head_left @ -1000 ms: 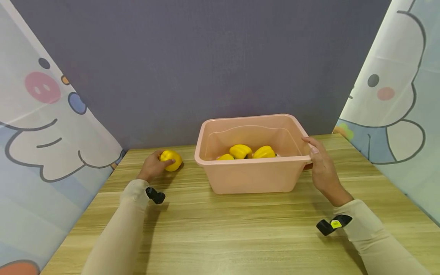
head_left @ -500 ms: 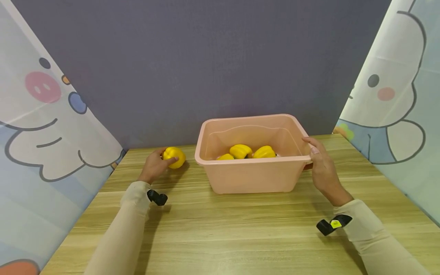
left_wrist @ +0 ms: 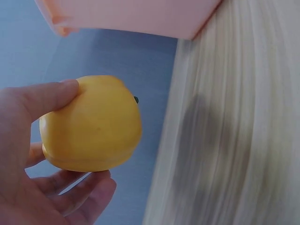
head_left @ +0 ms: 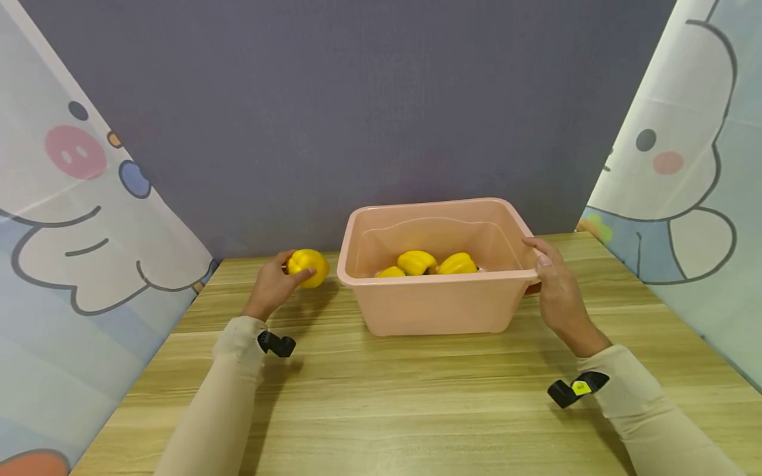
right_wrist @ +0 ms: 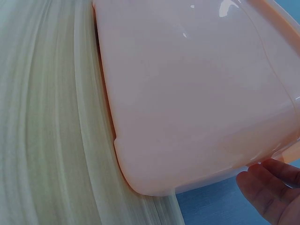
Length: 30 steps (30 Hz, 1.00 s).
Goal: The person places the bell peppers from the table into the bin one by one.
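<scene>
In the head view my left hand [head_left: 274,285] grips a yellow bell pepper [head_left: 309,268] just left of the pink bin [head_left: 437,304]. The left wrist view has the thumb on one side of the bell pepper [left_wrist: 93,124] and the fingers below it, its green stem tip showing at the far side. A shadow falls on the tabletop beside it. My right hand [head_left: 559,291] holds the bin's right rim, thumb on top. From the right wrist, its fingertips [right_wrist: 255,173] show under the rim. Inside the bin lie a yellow pepper [head_left: 417,262] and another yellow pepper [head_left: 457,263].
A third yellow piece [head_left: 391,272] in the bin is mostly hidden by the front wall. The wood-grain table [head_left: 381,403] backs onto a dark grey panel [head_left: 381,119]. Cartoon-printed sheets [head_left: 77,218] stand at the left and right sides.
My left hand has carried the bell pepper rightward and up, closer to the bin. My right hand and the bin have stayed in place.
</scene>
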Motion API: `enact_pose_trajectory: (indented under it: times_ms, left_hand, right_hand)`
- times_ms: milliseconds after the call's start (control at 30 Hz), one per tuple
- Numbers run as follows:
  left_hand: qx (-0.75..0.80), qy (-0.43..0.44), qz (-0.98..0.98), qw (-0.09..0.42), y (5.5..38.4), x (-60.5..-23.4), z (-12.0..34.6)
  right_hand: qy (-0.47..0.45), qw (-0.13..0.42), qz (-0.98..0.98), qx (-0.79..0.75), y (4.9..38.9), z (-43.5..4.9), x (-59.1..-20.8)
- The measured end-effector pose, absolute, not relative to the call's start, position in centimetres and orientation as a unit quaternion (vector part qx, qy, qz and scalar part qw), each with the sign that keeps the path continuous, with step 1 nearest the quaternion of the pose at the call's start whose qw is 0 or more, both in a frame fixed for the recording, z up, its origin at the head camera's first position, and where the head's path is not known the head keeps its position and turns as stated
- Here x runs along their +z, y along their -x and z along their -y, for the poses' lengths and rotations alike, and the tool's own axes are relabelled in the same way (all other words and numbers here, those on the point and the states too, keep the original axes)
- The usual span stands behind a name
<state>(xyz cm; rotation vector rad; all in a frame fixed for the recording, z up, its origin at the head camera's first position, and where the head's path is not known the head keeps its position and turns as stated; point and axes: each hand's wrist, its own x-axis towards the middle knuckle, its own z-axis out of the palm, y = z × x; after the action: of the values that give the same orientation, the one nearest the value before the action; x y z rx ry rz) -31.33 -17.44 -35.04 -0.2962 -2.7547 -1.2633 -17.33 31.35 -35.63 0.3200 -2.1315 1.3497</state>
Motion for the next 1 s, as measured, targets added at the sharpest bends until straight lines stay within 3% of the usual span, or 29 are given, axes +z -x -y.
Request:
enact_pose_trajectory:
  times_ms: [1000]
  left_hand:
    - [-0.434, 0.130, 0.887, 0.092, 29.6, -33.0, 15.1]
  right_hand:
    - [-0.122, 0.295, 0.801, 0.507, 17.3, -31.3, -35.6]
